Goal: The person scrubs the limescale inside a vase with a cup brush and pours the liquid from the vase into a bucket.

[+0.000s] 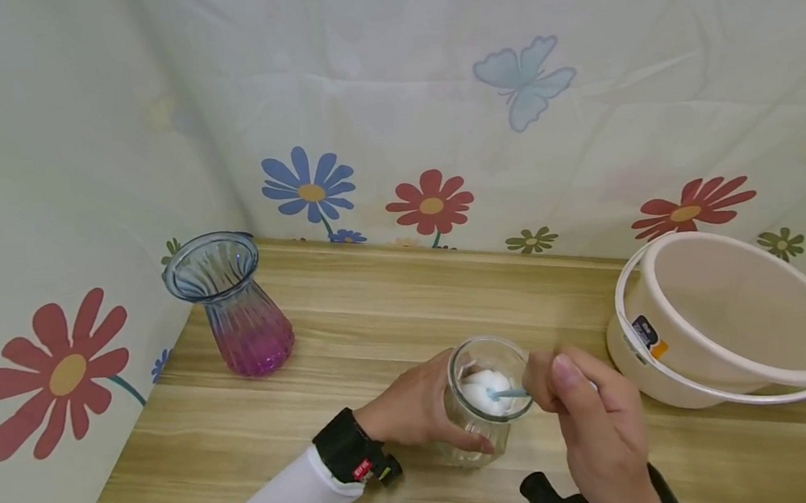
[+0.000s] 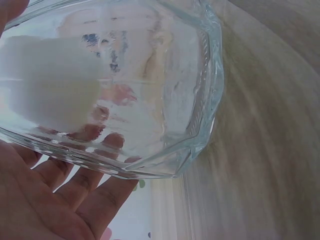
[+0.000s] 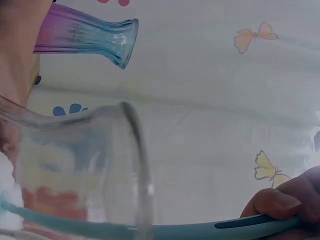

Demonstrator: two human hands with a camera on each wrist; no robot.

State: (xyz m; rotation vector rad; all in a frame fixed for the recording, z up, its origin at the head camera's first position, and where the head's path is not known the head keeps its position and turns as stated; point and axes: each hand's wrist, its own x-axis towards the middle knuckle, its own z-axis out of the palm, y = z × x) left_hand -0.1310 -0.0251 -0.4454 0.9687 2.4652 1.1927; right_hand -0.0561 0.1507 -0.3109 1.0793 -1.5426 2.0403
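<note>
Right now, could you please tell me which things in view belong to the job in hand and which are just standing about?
In use:
glass jar, held by the left hand
blue-handled tool, its white head inside the jar, gripped by the right hand

Apparently just standing by, untouched:
blue-and-purple vase
pale bucket

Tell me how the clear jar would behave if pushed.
The clear jar looks like glass, so it could crack if knocked. It appears smooth and shiny, so it may prove slippery. Being flat-sided lower down, it would probably roll poorly if tipped.
</note>
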